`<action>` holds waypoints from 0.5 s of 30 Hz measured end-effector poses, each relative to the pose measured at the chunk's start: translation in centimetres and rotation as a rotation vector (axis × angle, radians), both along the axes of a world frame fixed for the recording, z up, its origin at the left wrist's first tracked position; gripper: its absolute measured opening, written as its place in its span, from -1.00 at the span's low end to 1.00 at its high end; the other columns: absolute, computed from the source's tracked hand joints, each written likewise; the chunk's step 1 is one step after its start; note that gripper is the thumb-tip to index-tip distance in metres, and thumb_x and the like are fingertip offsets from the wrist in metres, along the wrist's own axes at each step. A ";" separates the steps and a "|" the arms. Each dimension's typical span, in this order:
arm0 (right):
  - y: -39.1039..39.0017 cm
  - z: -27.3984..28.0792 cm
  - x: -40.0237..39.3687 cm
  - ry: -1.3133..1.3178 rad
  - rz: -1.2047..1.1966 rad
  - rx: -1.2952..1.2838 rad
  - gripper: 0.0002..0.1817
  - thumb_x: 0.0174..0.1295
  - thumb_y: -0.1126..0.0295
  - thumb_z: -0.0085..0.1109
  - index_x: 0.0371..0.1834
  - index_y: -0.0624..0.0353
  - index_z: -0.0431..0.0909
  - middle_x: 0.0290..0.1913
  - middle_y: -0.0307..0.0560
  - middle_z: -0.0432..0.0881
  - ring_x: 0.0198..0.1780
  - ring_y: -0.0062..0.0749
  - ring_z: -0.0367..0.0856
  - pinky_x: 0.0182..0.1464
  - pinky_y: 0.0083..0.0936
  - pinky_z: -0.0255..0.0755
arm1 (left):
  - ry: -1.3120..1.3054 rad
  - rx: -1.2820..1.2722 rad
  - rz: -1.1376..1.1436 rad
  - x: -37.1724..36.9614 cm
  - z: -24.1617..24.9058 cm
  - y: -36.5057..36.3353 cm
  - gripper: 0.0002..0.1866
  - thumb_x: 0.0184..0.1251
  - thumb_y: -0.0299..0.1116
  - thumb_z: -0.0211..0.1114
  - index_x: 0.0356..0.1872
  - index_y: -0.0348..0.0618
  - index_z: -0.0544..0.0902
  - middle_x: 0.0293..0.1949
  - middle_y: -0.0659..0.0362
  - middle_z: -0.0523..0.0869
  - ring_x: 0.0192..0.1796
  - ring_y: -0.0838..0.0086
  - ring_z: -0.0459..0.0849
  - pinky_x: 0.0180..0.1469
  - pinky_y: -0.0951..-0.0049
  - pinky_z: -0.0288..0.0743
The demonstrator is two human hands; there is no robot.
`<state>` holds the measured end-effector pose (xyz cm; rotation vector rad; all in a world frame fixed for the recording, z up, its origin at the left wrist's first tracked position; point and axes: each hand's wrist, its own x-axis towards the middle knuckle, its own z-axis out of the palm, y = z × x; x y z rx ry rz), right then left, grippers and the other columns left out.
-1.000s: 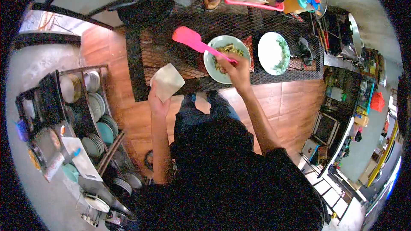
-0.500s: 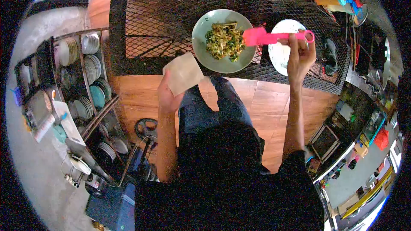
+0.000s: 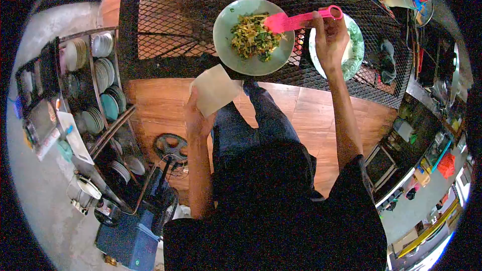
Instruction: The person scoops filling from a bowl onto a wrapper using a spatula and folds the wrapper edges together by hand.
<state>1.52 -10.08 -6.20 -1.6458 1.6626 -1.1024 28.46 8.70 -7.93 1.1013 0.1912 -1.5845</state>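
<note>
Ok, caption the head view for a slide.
Left hand holds a pale square sheet; right hand, a pink spatula at a dish of chopped food.

Pink spatula [image 3: 296, 22] held over bowl [image 3: 221, 45] of chopped food [image 3: 251, 41]

The spatula is gripped by the right hand [image 3: 331, 44]. A pale square sheet [image 3: 217, 90] is held in the left hand [image 3: 199, 113], near the bowl. The bowl and 1 white-and-green plate [image 3: 355, 42] are supported by a black mesh table [image 3: 374, 89].

Black shirt [image 3: 276, 211], dark blue jeans [image 3: 275, 126]
</note>
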 end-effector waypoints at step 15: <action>3.1 -1.5 2.5 -0.145 -0.012 0.006 -0.82 0.24 0.38 0.18 -0.17 0.20 0.48 -0.45 -0.05 0.66 -0.45 -0.46 0.66 -0.41 -0.49 0.52 | 0.020 -0.066 0.014 -1.3 0.6 -0.5 -0.48 0.46 -0.10 -0.08 0.28 -0.24 0.27 0.23 0.04 0.43 0.26 0.23 0.43 0.29 0.20 0.30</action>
